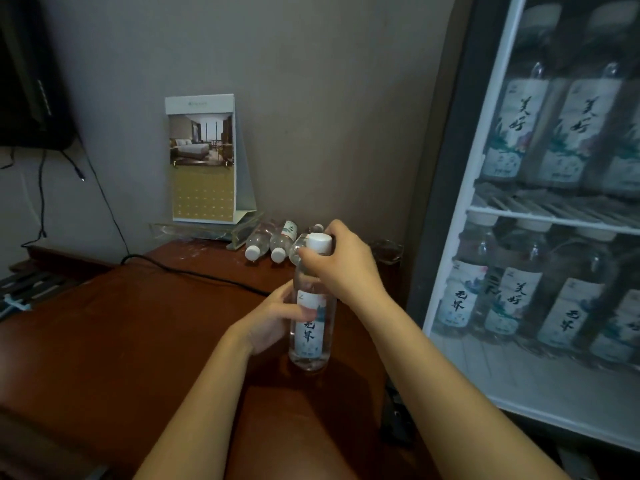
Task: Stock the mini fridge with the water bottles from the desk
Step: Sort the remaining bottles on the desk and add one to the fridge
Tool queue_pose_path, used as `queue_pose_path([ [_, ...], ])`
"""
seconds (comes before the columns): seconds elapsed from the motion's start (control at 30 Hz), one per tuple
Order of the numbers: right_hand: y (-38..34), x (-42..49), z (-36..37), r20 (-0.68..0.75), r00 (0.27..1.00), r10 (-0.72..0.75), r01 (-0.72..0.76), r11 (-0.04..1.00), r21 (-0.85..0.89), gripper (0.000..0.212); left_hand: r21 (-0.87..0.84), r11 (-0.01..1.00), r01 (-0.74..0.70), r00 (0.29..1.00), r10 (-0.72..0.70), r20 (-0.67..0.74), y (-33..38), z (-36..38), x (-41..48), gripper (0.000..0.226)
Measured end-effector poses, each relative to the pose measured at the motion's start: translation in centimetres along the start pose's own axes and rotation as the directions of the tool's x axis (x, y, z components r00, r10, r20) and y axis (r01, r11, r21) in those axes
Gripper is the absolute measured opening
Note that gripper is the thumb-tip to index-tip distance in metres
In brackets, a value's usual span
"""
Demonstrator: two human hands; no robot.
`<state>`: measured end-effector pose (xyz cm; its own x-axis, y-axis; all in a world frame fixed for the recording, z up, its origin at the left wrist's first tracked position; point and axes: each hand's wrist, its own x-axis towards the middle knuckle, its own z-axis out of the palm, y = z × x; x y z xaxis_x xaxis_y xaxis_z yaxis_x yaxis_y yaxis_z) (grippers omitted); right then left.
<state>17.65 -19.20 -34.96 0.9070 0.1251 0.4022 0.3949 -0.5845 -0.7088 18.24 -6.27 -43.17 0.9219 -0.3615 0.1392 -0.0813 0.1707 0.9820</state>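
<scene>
Left hand (273, 320), right hand (343, 263): clear bottle (311, 329)

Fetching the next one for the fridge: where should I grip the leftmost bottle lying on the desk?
Probably the shoulder behind its cap, from above: the leftmost bottle lies flat, cap toward you, its neighbour close on the right.

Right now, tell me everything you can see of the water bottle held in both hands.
The water bottle is clear plastic and upright, with a white screw cap and a pale label bearing dark brush characters. The left hand grips its labelled middle; the right hand holds the cap. Its base is at the brown desk; contact unclear.
</scene>
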Motion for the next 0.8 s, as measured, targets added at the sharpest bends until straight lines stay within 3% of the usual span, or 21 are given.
queue_pose_path([
  [0.1, -0.4, -1.4, 0.2, 0.007, 1.0, 0.002, -0.002, 1.0, 0.015, 0.027, 0.073, 0.997, -0.007, 0.992, 0.016, -0.123, 0.0, 0.5, -1.6, 0.054],
  [0.2, -0.6, -3.6, -0.7, 0.076, 0.997, 0.015, -0.026, 0.989, 0.147, 0.028, 0.257, 0.966, -0.007, 0.986, 0.049, -0.158, 1.4, 1.3, -3.8, 0.037],
  [0.3, 0.4, -7.1, -2.3, 0.206, 0.978, 0.014, -0.064, 0.97, 0.233, 0.047, 0.313, 0.95, -0.005, 0.984, 0.061, -0.17, 2.6, 2.6, -6.1, 0.027],
  [0.43, 1.7, -11.5, -4.3, 0.339, 0.941, -0.009, -0.086, 0.961, 0.264, 0.058, 0.276, 0.957, -0.084, 0.975, 0.136, -0.174, 4.3, 5.5, -8.4, 0.068],
  [0.5, 1.6, -13.2, -5.6, 0.355, 0.935, -0.013, -0.11, 0.94, 0.323, 0.059, 0.287, 0.949, -0.132, 0.975, 0.176, -0.134, 5.6, 7.7, -8.9, 0.064],
  [0.6, 1.3, -14.9, -8.5, 0.236, 0.97, -0.056, -0.029, 0.94, 0.339, 0.056, 0.309, 0.929, -0.205, 0.966, 0.243, -0.091, 7.7, 11.7, -8.8, 0.037],
  [0.7, 1.2, -15.9, -12.3, 0.069, 0.995, -0.074, 0.049, 0.951, 0.306, 0.057, 0.292, 0.909, -0.298, 0.946, 0.323, -0.039, 9.6, 16.3, -7.9, 0.04],
  [0.8, 1.2, -16.6, -16.5, -0.161, 0.985, -0.062, 0.104, 0.958, 0.268, 0.076, 0.258, 0.887, -0.383, 0.92, 0.39, 0.022, 11.3, 21.4, -5.8, 0.043],
])
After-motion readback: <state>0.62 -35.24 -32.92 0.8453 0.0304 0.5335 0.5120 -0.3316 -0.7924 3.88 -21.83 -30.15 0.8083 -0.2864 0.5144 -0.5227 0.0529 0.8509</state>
